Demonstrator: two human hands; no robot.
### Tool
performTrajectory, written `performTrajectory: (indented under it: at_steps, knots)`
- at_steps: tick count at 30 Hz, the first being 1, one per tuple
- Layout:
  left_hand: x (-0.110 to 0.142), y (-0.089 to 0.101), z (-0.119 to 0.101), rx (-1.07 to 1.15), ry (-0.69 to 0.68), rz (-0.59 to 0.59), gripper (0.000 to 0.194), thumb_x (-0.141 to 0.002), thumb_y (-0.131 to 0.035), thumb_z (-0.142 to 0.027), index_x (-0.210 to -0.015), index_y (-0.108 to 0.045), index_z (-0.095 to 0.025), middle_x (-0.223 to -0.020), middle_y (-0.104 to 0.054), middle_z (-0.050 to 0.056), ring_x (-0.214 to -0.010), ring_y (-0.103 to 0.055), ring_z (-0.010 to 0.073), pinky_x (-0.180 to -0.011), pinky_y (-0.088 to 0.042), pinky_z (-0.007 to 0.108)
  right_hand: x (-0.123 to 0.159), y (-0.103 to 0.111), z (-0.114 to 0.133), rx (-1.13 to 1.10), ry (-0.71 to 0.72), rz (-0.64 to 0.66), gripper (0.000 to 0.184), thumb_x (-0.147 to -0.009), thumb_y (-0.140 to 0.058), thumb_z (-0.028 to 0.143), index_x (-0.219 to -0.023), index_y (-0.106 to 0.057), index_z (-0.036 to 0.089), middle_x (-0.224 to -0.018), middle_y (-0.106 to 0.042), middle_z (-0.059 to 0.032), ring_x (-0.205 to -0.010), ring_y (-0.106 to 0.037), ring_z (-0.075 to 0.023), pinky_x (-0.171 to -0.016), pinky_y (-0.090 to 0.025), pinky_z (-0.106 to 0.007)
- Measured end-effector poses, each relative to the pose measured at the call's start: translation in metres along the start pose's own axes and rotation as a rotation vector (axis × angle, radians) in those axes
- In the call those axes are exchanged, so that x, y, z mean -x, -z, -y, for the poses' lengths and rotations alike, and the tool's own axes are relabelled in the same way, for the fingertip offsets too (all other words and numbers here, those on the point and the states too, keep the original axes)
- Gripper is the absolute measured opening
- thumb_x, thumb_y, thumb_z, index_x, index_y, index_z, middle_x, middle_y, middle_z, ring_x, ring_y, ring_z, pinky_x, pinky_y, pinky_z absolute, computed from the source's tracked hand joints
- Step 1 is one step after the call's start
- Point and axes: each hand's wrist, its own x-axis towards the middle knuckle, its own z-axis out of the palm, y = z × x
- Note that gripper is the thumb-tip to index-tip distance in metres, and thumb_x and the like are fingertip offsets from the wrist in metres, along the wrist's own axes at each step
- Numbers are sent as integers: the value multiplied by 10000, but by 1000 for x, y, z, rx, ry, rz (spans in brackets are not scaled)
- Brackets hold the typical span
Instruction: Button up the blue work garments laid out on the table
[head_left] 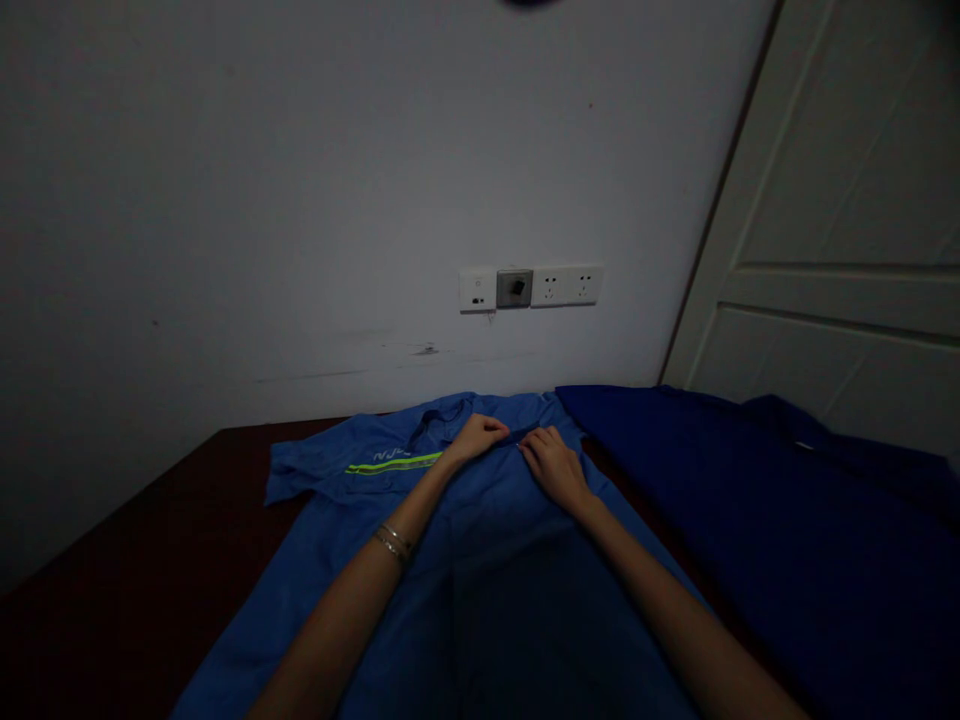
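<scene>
A blue work shirt [480,560] lies spread out in front of me, with a short sleeve [289,470] at the left. Across its chest run a yellow-green stripe [394,464] and white lettering, partly hidden by my left forearm. My left hand [478,438] is closed, thumb and fingers pinching a dark blue strip [517,434] near the top of the shirt. At the other end of that strip, my right hand [555,468] lies palm down with bent fingers gripping the cloth. Both forearms cover part of the shirt front.
A darker blue garment [720,500] is spread at the right. Under both is a dark red-brown surface [187,560]. A pale wall [337,200] with sockets [566,286] and a switch plate [478,290] rises behind; a white panelled door [847,200] stands at the right.
</scene>
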Motion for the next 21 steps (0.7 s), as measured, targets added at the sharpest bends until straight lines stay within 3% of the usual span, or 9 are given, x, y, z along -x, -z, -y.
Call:
performTrajectory:
  at_steps: [7,21]
  knots:
    - [1,-1,0,68,35,-25,215,-687,-583,-237,-795,-720,-111,-767,-699,39,-719,-595,156,-674,-443,233,-1,-5,4,-47,-119,-56,202,-891,-400,288,-844,-580,210,-902,-610,-65,-919,-498,-215,-691,-446,-302]
    - [4,-4,-2,126,57,-23,197,-686,-609,-230,-800,-714,-108,-761,-701,40,-721,-603,154,-685,-458,235,0,-9,7,-54,-163,-73,210,-885,-406,290,-812,-585,207,-891,-620,-66,-894,-502,-218,-737,-430,-316]
